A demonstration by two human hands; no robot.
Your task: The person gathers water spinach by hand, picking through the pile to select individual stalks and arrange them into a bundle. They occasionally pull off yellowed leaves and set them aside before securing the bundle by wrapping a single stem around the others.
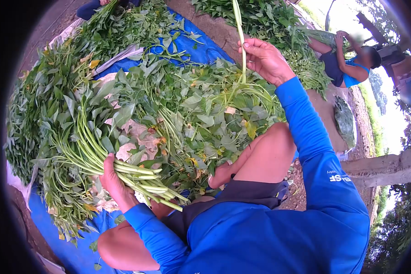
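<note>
A bunch of water spinach lies in my left hand, the fingers wrapped round its pale cut stems. Its leafy ends point up and to the left. My right hand is raised at the upper right and pinches one long green water spinach stem between thumb and fingers. The stem stands nearly upright, its top running out of the frame. Beneath both hands spreads a loose heap of water spinach, with some yellow leaves among the green.
A blue tarp shows under the greens. More leafy bundles are piled at the upper right. A co-worker sits there with raised hands, and part of another person shows at the top left. My bent legs border the heap.
</note>
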